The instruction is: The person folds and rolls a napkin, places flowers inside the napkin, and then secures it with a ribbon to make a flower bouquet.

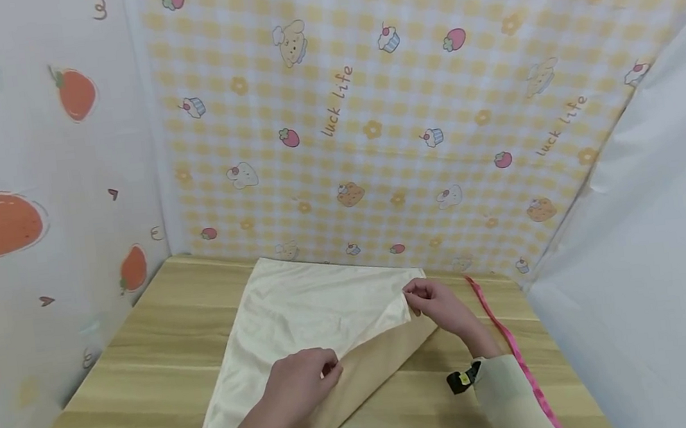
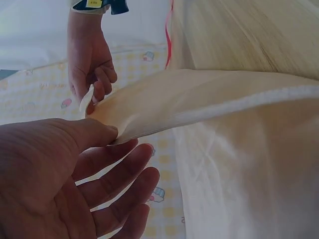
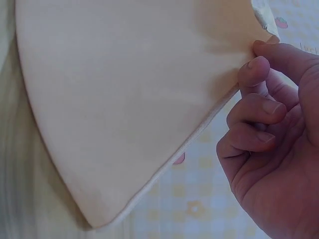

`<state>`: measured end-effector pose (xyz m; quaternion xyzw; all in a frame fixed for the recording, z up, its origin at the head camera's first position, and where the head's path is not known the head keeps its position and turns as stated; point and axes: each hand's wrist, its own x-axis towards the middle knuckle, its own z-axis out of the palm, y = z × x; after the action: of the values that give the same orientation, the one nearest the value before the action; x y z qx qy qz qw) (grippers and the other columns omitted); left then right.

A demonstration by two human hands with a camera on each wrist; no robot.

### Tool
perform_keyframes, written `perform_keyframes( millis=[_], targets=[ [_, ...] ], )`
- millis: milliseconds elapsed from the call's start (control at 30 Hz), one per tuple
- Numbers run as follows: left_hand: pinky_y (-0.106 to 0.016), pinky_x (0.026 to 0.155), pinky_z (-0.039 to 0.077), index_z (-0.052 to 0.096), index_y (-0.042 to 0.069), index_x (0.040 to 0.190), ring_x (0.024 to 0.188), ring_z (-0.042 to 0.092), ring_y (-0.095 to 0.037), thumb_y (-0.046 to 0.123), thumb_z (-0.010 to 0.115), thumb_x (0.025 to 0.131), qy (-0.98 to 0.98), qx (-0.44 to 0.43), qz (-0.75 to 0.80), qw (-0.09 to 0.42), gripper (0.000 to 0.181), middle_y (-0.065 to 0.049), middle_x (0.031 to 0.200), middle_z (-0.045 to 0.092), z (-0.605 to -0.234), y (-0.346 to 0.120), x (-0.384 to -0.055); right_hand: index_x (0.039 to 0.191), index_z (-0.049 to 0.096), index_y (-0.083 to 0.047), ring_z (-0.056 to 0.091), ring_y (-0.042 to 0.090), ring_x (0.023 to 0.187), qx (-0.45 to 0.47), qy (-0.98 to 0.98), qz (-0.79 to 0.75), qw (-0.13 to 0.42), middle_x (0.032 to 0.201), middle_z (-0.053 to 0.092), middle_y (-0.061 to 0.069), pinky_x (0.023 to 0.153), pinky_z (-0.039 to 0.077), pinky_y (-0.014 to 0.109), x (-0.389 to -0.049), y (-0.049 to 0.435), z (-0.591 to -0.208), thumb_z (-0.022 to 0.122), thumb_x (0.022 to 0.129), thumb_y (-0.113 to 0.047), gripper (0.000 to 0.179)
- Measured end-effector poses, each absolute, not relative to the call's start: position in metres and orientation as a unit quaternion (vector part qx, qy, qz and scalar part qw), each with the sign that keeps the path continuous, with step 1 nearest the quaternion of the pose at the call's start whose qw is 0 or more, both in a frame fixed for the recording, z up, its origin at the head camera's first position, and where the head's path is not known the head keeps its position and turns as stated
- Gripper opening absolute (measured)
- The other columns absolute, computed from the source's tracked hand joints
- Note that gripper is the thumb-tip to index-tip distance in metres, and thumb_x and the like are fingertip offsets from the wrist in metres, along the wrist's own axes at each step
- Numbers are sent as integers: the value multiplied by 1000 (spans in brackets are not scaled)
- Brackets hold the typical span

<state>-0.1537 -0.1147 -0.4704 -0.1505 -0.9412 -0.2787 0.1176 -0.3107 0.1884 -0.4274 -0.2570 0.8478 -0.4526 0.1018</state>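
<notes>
A cream cloth lies on the wood-grain table, its near right side lifted and folded over so that a tan underside shows. My left hand pinches the lifted edge between thumb and index finger; in the left wrist view the other fingers of that hand spread loosely below the cloth. Farther back and to the right, my right hand pinches the same cloth near a corner. Seen from the right wrist, thumb and index finger of this hand grip the cloth's edge.
Along the table's right side runs a pink ribbon, partly behind the right forearm. Yellow checked fabric hangs at the back of the wood-grain table. A printed white sheet stands at left, a plain white one at right.
</notes>
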Motion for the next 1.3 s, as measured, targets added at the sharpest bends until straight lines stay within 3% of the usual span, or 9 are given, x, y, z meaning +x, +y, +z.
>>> perform_keyframes(
  millis=[133,367,833,1100,1300],
  targets=[
    [-26,51,38,68,31,77,61,45,3,25,76,98,-944,-135,-276,117,23,21,72,59,-472,-118,-153,109,69,-5,45,18,63,-267,846,-451,101,77,57,3,66,43,29,-318,179,-423,57,113,-23,22],
    [-26,51,36,58,31,71,60,41,1,26,76,96,-950,-106,-269,117,32,21,69,52,-475,-126,-151,109,71,-4,38,10,58,-280,846,-444,92,75,58,5,61,38,28,-332,161,-413,58,113,-21,21],
    [-24,46,34,67,30,76,55,41,1,27,74,101,-948,-82,-289,107,25,21,73,60,-477,-146,-147,104,74,-8,37,11,57,-291,859,-416,72,71,60,0,60,38,27,-346,132,-402,60,111,-17,18],
    [-25,46,35,59,30,72,55,42,0,29,74,101,-947,-64,-300,91,32,21,72,58,-482,-157,-147,100,75,-6,41,14,60,-289,863,-412,52,72,61,10,65,41,31,-357,117,-398,61,111,-20,23],
    [-26,46,37,60,31,71,56,45,0,29,73,102,-945,-46,-311,85,33,22,72,61,-480,-165,-149,104,76,-9,44,15,62,-265,868,-416,54,76,63,2,63,42,31,-363,107,-396,63,111,-26,23]
  ],
)
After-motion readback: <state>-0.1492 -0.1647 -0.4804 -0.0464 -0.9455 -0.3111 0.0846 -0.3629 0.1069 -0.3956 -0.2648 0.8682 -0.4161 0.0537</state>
